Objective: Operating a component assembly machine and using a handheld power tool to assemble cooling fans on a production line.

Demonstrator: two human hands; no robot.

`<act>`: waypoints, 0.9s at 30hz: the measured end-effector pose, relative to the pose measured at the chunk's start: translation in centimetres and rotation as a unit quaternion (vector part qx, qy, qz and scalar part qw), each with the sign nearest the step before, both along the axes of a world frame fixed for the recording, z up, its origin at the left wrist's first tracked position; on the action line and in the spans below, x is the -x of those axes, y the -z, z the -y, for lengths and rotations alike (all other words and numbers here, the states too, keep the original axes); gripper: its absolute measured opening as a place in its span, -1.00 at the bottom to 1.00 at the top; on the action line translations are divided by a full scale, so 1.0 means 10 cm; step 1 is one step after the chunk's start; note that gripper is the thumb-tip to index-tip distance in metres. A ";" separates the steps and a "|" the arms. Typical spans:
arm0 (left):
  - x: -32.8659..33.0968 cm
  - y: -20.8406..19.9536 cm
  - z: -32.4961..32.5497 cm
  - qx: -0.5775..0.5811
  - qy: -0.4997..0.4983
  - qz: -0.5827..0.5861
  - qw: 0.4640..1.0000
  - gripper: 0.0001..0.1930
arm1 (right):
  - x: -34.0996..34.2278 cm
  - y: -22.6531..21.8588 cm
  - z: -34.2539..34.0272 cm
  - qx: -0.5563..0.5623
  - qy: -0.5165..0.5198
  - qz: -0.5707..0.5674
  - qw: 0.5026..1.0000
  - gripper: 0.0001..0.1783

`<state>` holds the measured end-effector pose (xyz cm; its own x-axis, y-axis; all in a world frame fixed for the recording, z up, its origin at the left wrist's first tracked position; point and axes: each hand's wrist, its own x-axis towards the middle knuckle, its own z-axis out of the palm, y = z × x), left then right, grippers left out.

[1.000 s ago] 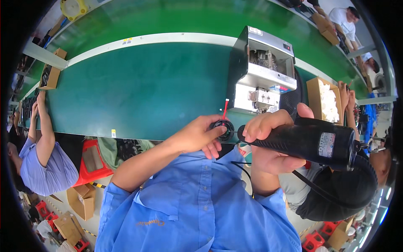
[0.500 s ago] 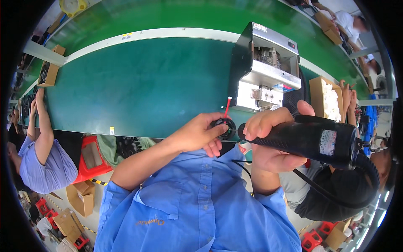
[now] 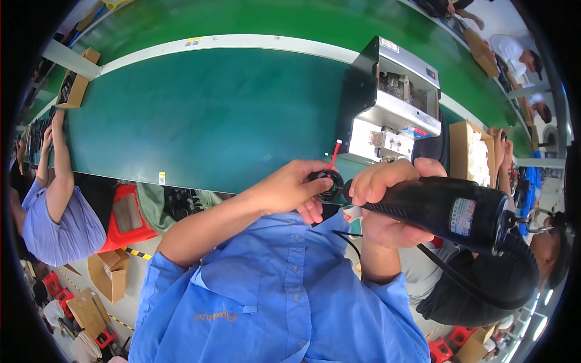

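A small round black part (image 3: 331, 192) sits in my left hand (image 3: 295, 189), its thumb bent over the top and the fingers beneath. From the part's far side a red wire (image 3: 335, 154) with a white plug sticks up. My right hand (image 3: 387, 199) is wrapped round a black electric screwdriver (image 3: 426, 209), which lies almost level and points left. Its nose is right beside the round part; whether the bit sits in a screw there, I cannot tell. Both hands are in front of my body at the near edge of the green bench (image 3: 212, 115).
A metal-cased machine (image 3: 399, 100) stands on the bench beyond my right hand. To its right is a cardboard box (image 3: 461, 154) of white pieces. A black cable (image 3: 466, 279) hangs from the screwdriver. Co-workers' arms reach in at far left (image 3: 60, 145) and far right.
The screwdriver's nose looks slightly closer to the round part, and less of the bit shows. The whole view has shifted a little. Both holds stay the same.
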<state>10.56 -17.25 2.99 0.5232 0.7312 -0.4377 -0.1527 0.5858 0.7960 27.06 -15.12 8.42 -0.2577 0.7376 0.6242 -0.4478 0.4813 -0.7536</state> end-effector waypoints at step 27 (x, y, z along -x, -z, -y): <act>0.41 -0.36 -0.32 -0.223 0.254 -0.254 0.906 -0.62 | -0.27 -0.50 -0.48 -0.056 0.206 0.036 0.976 0.03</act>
